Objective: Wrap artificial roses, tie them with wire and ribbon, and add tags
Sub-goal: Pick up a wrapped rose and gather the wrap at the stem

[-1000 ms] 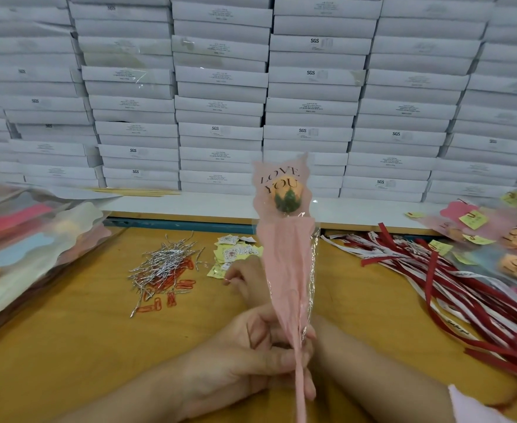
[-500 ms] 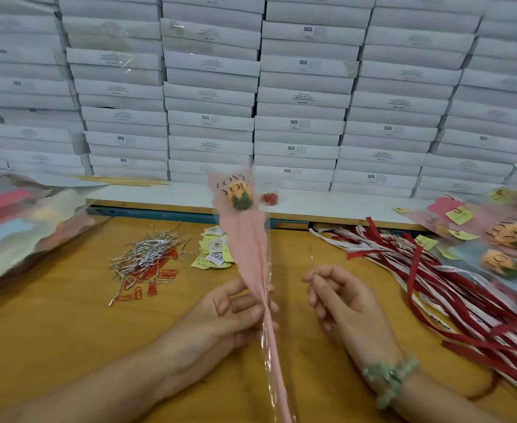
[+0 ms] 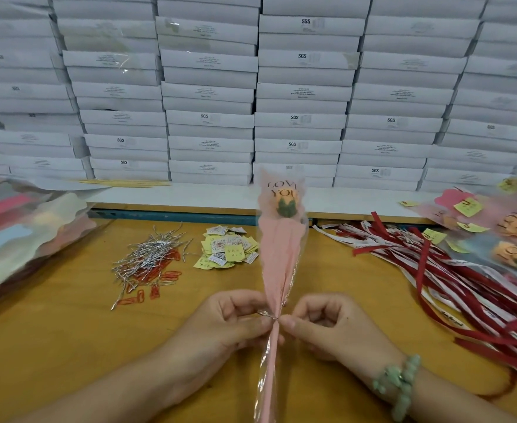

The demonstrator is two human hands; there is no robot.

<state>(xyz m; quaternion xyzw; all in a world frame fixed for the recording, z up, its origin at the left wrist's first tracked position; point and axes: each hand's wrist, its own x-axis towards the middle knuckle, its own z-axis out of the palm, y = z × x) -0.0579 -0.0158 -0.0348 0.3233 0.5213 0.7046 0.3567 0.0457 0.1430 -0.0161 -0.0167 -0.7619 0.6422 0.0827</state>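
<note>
A wrapped rose point(image 3: 281, 239) stands upright in the middle: an orange bloom in pink paper and clear film printed "LOVE YOU". A silver wire tie point(image 3: 267, 314) sits at the pinched neck of the wrap. My left hand point(image 3: 232, 325) pinches the wire and the wrap from the left. My right hand point(image 3: 321, 322), with a green bead bracelet at the wrist, pinches the neck from the right. Its fingertips hide the wire's right end.
On the wooden table point(image 3: 67, 331) lie a heap of silver wire ties and red paper clips point(image 3: 150, 264), a pile of yellow and white tags point(image 3: 226, 248), red and white ribbons point(image 3: 464, 279) and finished roses point(image 3: 510, 239) at right. Wrapping sheets point(image 3: 22, 233) lie left. White boxes point(image 3: 281, 102) are stacked behind.
My right hand, open beside the wrap half a second ago, has closed on its neck. A wire tie now sits there, and the rose stands more upright and centred.
</note>
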